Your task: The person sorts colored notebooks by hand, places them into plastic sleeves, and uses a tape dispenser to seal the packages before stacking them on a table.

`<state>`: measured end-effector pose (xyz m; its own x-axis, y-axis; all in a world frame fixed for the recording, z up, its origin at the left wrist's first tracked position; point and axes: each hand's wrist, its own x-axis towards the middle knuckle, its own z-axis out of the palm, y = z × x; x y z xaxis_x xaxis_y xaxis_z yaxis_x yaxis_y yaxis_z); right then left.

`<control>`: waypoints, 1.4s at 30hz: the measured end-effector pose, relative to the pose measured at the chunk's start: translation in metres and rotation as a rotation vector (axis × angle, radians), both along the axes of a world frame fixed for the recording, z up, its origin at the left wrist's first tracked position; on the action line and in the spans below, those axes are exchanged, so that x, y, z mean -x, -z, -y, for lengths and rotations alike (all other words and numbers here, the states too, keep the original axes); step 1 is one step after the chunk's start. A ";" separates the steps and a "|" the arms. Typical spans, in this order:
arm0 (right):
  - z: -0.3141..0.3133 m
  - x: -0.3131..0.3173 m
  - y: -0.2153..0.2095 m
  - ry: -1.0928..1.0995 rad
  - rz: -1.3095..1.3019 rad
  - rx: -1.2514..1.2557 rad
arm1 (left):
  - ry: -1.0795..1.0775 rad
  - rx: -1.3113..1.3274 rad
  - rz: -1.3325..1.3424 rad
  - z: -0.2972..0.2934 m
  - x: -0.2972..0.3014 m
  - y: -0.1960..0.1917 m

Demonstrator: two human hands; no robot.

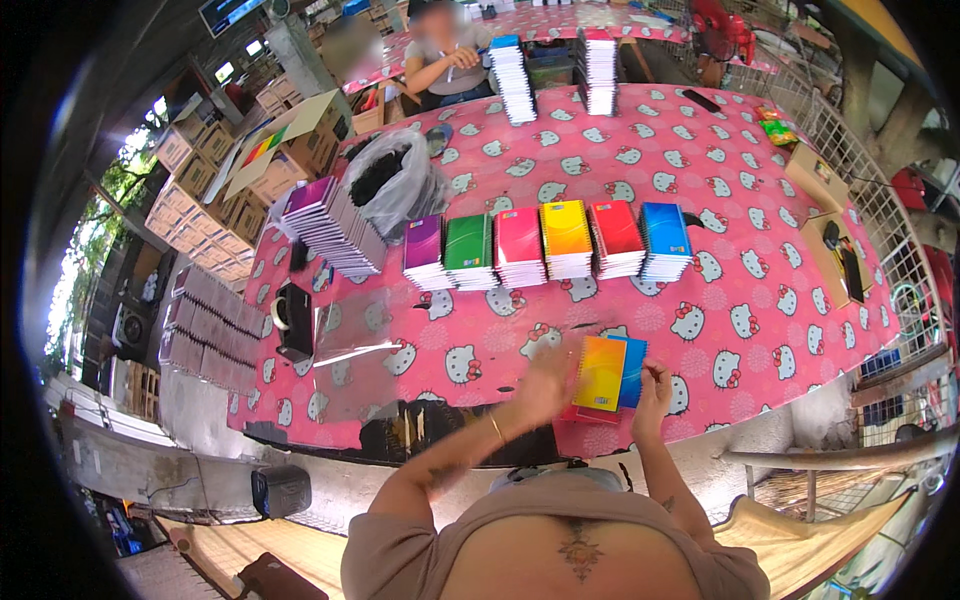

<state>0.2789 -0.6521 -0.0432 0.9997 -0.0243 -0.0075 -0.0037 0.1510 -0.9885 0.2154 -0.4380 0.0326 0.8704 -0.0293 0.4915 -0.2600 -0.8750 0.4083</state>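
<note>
Both hands are up at the near edge of the table, closed on a small fan of notebooks — yellow in front, blue behind, red at the bottom. The left hand grips the fan's left side with fingers wrapped; the right hand pinches its right edge. Just beyond, six stacks sit in a row — purple, green, pink, yellow, red, blue. A slumped purple pile and a plastic bag lie to the left. Another person sits at the far end.
</note>
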 end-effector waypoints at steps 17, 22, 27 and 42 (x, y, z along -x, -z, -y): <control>-0.015 0.009 -0.011 -0.096 -0.172 0.266 | -0.075 0.327 0.220 -0.161 -0.065 -0.100; -0.011 -0.009 -0.003 -0.120 -0.261 0.245 | 0.721 0.182 -0.443 -0.022 -0.086 -0.062; -0.026 -0.013 -0.017 -0.193 -0.325 0.018 | 0.233 0.061 -0.159 -0.020 -0.086 0.072; 0.023 0.002 -0.038 -0.476 -0.505 -0.324 | 0.033 1.209 -0.758 0.026 -0.014 0.035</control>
